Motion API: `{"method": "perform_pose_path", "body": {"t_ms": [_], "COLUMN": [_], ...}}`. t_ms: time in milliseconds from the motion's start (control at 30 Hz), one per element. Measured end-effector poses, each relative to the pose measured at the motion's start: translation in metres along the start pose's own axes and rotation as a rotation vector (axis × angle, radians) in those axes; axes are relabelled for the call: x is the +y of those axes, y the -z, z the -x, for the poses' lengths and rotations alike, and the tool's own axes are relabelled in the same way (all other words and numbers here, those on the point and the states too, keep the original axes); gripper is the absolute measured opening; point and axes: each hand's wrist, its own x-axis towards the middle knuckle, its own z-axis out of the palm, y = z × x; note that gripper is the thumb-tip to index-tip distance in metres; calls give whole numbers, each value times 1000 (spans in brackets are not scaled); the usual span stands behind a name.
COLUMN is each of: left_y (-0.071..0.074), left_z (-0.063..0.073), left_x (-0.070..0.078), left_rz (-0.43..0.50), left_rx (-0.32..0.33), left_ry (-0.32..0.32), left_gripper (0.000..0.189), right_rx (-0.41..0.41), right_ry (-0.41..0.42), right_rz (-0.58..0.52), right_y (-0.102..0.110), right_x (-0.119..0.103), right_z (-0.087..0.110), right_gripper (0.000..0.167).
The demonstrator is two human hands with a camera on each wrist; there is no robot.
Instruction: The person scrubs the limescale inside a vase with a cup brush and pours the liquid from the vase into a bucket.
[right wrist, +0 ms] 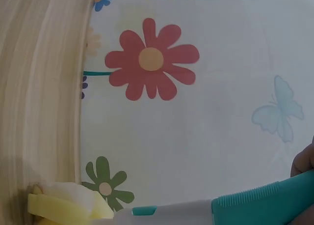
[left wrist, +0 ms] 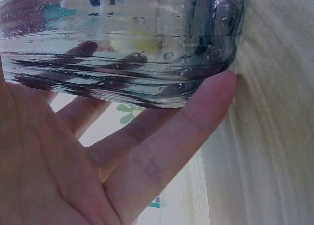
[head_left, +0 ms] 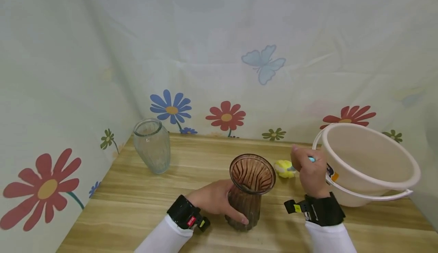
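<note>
A brown ribbed glass vase (head_left: 252, 203) with a flared rim stands upright on the table in the head view. My left hand (head_left: 213, 198) holds its lower body from the left, fingers and thumb spread around the glass. Water drops show on the vase wall (left wrist: 132, 38) in the left wrist view. To the right of the vase, my right hand (head_left: 311, 171) grips a sponge brush by its teal handle (right wrist: 265, 200). The brush's yellow sponge head (head_left: 284, 168) is low by the tabletop, outside the vase; whether it touches the wood I cannot tell.
A clear glass vase (head_left: 155, 150) stands at the back left of the wooden table (head_left: 198, 154). Close by my right hand is a pale pink bucket (head_left: 362, 188) with a white handle (head_left: 376, 196). A flower-printed cloth (head_left: 212, 55) rises behind the table.
</note>
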Motion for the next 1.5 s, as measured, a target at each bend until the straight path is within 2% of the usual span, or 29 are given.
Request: {"method": "perform_pose_path", "body": {"t_ms": [100,167,367,600,700,867,1000,1167,1233,1400,1500], "left_y": [2,3,4,4,3,2,1,1,1,1,1], "left_z": [0,1,2,3,3,3,2,0,0,-1,0], "left_x": [0,-1,-2,-3,-1,-1,-2,-2,-2,-2,-2], "left_rz": [-7,-17,-29,-17,-14,-8,16,31,23,-1,-8], "left_rx": [6,14,35,40,36,27,5,-9,-7,0,10], "left_ry": [2,9,11,15,21,34,31,38,41,43,45], "left_gripper": [74,75,76,74,74,73,73,72,72,73,74], "right_rx": [-45,-60,-128,-150,-158,-180,-162,-114,-88,-15,20], "right_ry": [-43,-50,69,182,209,168,94,6,-32,-190,-249], "right_rz": [81,88,-59,-183,-222,-212,-91,138,297,693,802], "right_y": [-4,-6,-2,10,15,27,37,42,44,47,49], "right_x": [0,-1,5,9,6,-5,-14,-28,-36,-56,-62], "right_z": [2,2,4,32,42,60,76,90,94,108,116], "right_gripper": [56,56,54,49,47,45,43,40,36,30,22]}}
